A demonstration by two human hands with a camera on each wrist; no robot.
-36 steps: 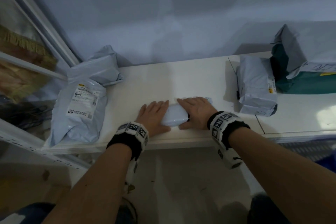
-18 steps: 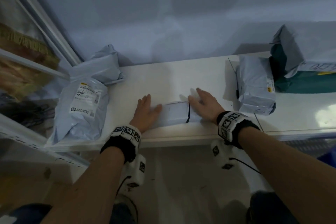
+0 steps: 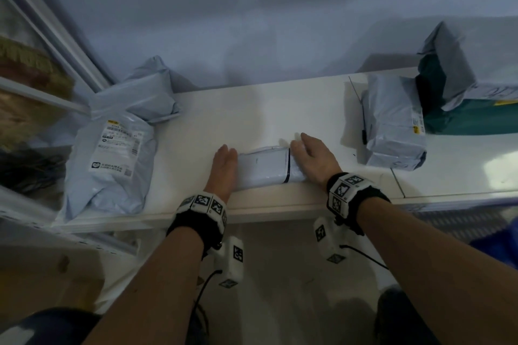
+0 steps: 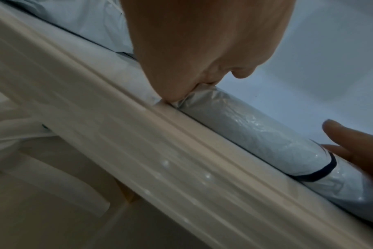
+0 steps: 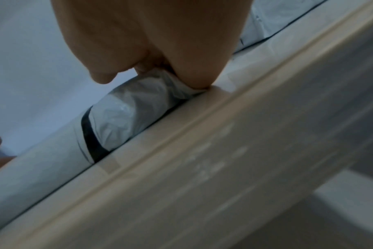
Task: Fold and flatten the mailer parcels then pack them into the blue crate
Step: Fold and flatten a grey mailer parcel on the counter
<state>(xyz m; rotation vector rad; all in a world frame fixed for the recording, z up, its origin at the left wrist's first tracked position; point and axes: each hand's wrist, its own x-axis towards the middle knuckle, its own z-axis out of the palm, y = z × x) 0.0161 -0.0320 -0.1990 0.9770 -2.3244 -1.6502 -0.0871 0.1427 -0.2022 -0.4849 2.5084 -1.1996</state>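
Note:
A small pale folded mailer parcel [image 3: 263, 166] with a dark band lies on the white table [image 3: 252, 109] near its front edge. My left hand [image 3: 224, 165] lies flat with straight fingers against the parcel's left end. My right hand [image 3: 311, 157] lies flat over its right end, fingers straight. In the left wrist view the parcel [image 4: 256, 134] runs along the table edge under my left hand [image 4: 202, 50]. The right wrist view shows my right hand [image 5: 151, 42] pressing down the crumpled end of the parcel [image 5: 126, 118]. A blue corner [image 3: 501, 244], perhaps the crate, shows low right.
A large pale labelled mailer [image 3: 112, 159] lies at the table's left end, with another pale mailer [image 3: 140, 95] behind it. A folded grey mailer [image 3: 392, 123] lies to the right, beside a green and grey parcel [image 3: 471, 92]. A wall stands behind.
Both hands have slid apart from the parcel's middle to its two ends, uncovering its top and the dark band. The parcel stays in place on the table.

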